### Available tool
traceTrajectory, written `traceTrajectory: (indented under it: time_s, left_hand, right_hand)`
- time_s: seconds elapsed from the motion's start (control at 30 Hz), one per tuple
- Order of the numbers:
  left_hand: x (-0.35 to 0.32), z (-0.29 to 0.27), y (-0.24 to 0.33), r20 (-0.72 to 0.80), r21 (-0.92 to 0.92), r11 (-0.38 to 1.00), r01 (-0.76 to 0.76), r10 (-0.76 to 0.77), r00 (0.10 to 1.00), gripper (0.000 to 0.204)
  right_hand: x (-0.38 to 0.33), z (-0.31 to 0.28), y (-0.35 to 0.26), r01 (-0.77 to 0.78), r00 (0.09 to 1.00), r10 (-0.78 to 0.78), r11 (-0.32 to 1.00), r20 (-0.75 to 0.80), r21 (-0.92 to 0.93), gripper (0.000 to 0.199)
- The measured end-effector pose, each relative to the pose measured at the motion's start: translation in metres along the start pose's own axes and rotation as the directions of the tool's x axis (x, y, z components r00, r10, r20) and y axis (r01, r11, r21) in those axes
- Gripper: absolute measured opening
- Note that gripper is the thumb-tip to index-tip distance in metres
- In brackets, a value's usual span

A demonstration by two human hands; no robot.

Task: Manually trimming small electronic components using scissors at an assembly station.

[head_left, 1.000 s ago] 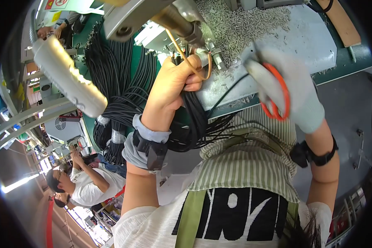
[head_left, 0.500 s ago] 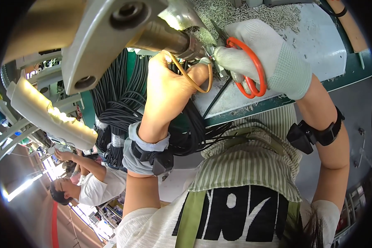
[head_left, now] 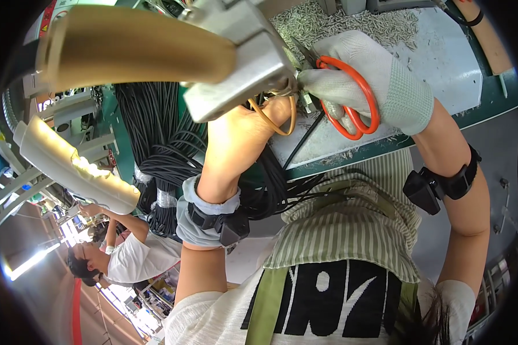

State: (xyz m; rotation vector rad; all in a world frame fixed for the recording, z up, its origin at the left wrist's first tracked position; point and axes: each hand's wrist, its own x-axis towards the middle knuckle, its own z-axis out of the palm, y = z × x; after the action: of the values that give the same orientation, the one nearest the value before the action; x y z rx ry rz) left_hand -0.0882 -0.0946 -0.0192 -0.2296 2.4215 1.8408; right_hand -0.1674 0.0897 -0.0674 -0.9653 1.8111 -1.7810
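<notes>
My right hand (head_left: 365, 62), in a white knit glove, is closed around scissors (head_left: 376, 109) with red looped handles, their dark blades pointing up and left. My bare left hand (head_left: 233, 141) comes in beside it with fingers curled. A grey metal machine block (head_left: 244, 75) covers most of its fingertips. A tan loop (head_left: 294, 118) hangs by the left thumb; its kind is unclear. Between the hands sits a small metallic piece (head_left: 312, 103), and a thin black cable (head_left: 298, 146) runs down from near it. What the left fingers pinch is hidden.
Many small silvery metal pieces (head_left: 380, 26) lie heaped on a white sheet (head_left: 446, 57) on the green table. Black cable bundles (head_left: 155, 121) hang at left. A lit lamp (head_left: 69, 167) and a co-worker (head_left: 132, 256) are farther left. Another person's forearm (head_left: 488, 37) shows at upper right.
The large grey metal part near the camera has shifted, and a block with a blurred tan bar now covers the left fingers. My left hand moved slightly right; the scissor handles tilted a little right.
</notes>
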Motion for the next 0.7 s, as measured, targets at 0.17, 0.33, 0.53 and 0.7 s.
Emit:
traceTrajectory:
  time_s: [0.17, 0.33, 0.53, 0.7]
  left_hand:
    - [0.002, 0.002, 0.002, -0.011, 0.05, 0.997, -0.064, 0.064, 0.998, 0.013]
    - [0.0, 0.002, 0.008, -0.001, 0.039, 0.997, 0.062, -0.062, 0.998, 0.021]
    - [0.001, -0.013, 0.006, 0.185, -0.138, 0.965, 0.221, -0.194, 0.963, 0.012]
    - [-0.02, -0.01, -0.008, -0.077, -0.32, 0.942, 0.097, -0.128, 0.989, 0.01]
  right_hand:
    - [0.001, 0.002, 0.0, 0.004, 1.0, -0.004, 0.999, -0.004, 0.034, 0.017]
    - [-0.001, 0.001, -0.001, -0.085, 0.996, 0.086, 0.991, -0.003, 0.104, 0.018]
    - [-0.003, 0.003, -0.023, -0.017, 0.999, 0.011, 0.981, -0.034, -0.193, 0.021]
    - [-0.033, 0.005, -0.043, 0.051, 0.974, -0.194, 0.687, -0.115, -0.724, 0.02]
